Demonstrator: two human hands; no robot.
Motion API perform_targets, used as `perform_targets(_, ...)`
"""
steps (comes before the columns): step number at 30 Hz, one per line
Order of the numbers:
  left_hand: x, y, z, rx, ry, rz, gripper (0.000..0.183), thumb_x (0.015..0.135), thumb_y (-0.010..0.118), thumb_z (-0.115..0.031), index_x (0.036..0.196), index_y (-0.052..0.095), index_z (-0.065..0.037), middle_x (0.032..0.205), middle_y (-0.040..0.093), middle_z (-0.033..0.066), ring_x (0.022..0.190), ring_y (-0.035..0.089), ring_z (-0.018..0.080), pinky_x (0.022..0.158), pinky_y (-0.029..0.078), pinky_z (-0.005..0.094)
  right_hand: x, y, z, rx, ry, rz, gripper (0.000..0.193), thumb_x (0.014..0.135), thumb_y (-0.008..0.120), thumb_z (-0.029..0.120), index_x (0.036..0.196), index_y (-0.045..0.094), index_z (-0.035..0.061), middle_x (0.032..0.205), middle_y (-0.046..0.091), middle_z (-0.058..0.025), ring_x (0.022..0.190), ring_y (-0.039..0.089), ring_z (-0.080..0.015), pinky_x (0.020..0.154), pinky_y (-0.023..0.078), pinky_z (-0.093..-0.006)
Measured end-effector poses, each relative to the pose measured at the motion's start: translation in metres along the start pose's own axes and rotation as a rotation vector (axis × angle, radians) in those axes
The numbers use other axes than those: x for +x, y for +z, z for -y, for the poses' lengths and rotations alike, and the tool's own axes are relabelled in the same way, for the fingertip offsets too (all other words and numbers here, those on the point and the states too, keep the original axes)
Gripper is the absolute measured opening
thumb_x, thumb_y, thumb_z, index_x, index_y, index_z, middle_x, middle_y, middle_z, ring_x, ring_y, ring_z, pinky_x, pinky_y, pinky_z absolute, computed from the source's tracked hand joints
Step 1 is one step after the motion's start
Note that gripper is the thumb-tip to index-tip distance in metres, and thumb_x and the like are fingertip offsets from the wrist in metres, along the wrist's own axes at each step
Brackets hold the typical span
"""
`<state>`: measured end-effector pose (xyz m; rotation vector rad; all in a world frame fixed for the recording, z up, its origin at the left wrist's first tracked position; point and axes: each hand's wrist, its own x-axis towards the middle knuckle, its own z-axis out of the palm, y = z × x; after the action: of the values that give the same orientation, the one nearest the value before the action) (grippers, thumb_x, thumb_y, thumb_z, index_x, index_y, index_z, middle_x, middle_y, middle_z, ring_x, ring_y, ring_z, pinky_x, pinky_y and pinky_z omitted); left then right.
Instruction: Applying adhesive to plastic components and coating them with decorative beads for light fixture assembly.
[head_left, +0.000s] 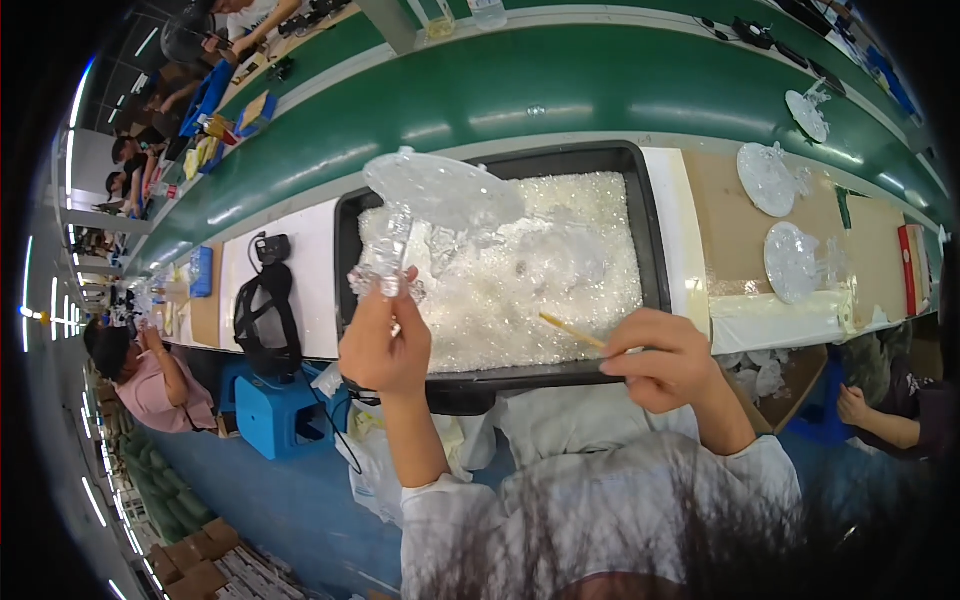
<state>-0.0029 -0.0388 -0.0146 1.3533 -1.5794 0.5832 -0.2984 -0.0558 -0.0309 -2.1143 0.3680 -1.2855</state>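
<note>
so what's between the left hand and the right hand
In the head view, glittering whitish granules in the black tray, plus the thin yellowish stick jutting from the right hand.

Room to pass lies above the beads at the far right of the tray; the raised clear disc bars the far left, the stick the near right.

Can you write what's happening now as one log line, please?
left hand: holds clear disc-shaped piece over black tray | right hand: holds thin yellow stick | black tray: contains sparkly whitish granules
</note>
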Motion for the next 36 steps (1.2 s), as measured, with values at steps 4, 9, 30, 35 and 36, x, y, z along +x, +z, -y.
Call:
perform_targets(4, -0.004, 0.001, 0.001, -0.084, -0.054, -0.041, 0.011, 0.084, 0.069, 0.006, 0.094, 0.070, 0.010, 0.079, 0.073, 0.0165, 0.066, 0.073, 0.0190, 0.058, 0.054, 0.0233, -0.007, 0.005, -0.004, -0.019, -0.014, 0.010, 0.030, 0.057, 0.054, -0.008, 0.083, 0.068, -0.0009, 0.086, 0.066, -0.0145, 0.066, 0.063, -0.0273, 0.058, 0.053, -0.0341)
perform_targets(9, -0.010, -0.001, -0.001, -0.057, 0.004, 0.009, 0.011, 0.077, 0.072, 0.006, 0.087, 0.067, 0.004, 0.074, 0.072, 0.0140, 0.058, 0.069, 0.0233, 0.055, 0.053, 0.0247, 0.003, -0.001, 0.007, -0.030, -0.020, -0.135, 0.019, 0.068, 0.054, -0.005, 0.081, 0.068, 0.0002, 0.084, 0.066, -0.0154, 0.065, 0.063, -0.0259, 0.057, 0.052, -0.0336)
perform_targets(30, -0.010, -0.005, -0.002, -0.159, -0.212, 0.023, 0.010, 0.081, 0.070, 0.007, 0.090, 0.071, 0.009, 0.072, 0.071, 0.0150, 0.061, 0.072, 0.0208, 0.055, 0.054, 0.0233, 0.032, 0.016, -0.010, -0.082, -0.046, -0.008, 0.015, 0.090, 0.063, 0.002, 0.104, 0.060, -0.0028, 0.095, 0.066, -0.0219, 0.071, 0.069, -0.0307, 0.059, 0.058, -0.0364)
perform_targets(35, -0.011, -0.006, -0.003, -0.160, -0.264, 0.055, 0.011, 0.081, 0.069, 0.008, 0.092, 0.071, 0.009, 0.074, 0.071, 0.0162, 0.062, 0.072, 0.0217, 0.055, 0.055, 0.0234, 0.034, 0.017, 0.003, -0.172, -0.027, 0.063, 0.017, 0.086, 0.066, -0.002, 0.102, 0.061, -0.0011, 0.097, 0.066, -0.0209, 0.075, 0.069, -0.0321, 0.063, 0.059, -0.0379)
perform_targets(36, -0.010, -0.008, -0.003, -0.162, -0.265, 0.053, 0.011, 0.081, 0.069, 0.008, 0.092, 0.071, 0.009, 0.074, 0.071, 0.0161, 0.062, 0.073, 0.0218, 0.055, 0.055, 0.0234, 0.036, 0.017, 0.004, -0.167, -0.020, 0.077, 0.017, 0.086, 0.066, -0.002, 0.101, 0.061, -0.0008, 0.097, 0.066, -0.0206, 0.076, 0.069, -0.0321, 0.064, 0.059, -0.0379)
